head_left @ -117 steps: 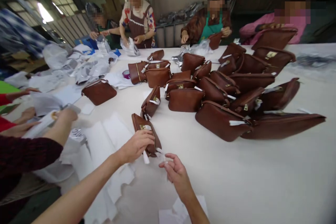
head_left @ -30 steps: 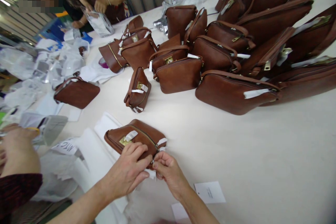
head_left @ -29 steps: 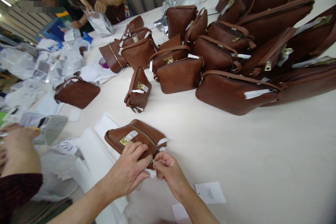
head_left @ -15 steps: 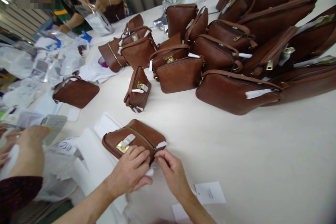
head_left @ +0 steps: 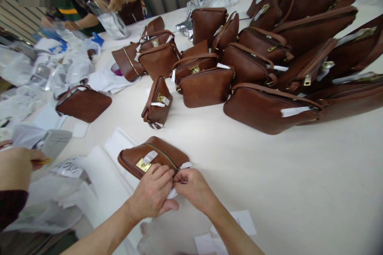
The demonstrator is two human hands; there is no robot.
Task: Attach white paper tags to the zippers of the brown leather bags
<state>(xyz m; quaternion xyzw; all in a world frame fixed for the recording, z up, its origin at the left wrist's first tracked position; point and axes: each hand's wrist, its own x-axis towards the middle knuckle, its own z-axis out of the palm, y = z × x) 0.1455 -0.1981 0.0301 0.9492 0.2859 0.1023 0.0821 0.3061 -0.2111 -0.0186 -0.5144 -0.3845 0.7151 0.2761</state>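
A brown leather handbag (head_left: 163,147) lies on the table, partly on white paper (head_left: 101,171). It has a brass zipper, a gold plate (head_left: 143,165) and white wrapping on its hardware. My left hand (head_left: 154,189) is closed over the bag's near edge, thumb toward me, with a bit of white wrapping showing beneath. Against the near right end, beside the end of the zipper, my right hand (head_left: 193,187) pinches something small that the fingers hide. White tags (head_left: 242,221) lie partly under my right forearm.
Several brown handbags (head_left: 206,87) stand across the back and right of the table. One small bag (head_left: 158,103) is just beyond mine, another (head_left: 85,103) to the left. Clear plastic bags (head_left: 54,199) lie at left, near a co-worker's hand (head_left: 18,167). Other people work at the far side.
My right hand has shifted slightly left, closer to my left hand, at the bag's near end. The co-worker's arm at left has drawn back leftward. The bag has hardly moved.
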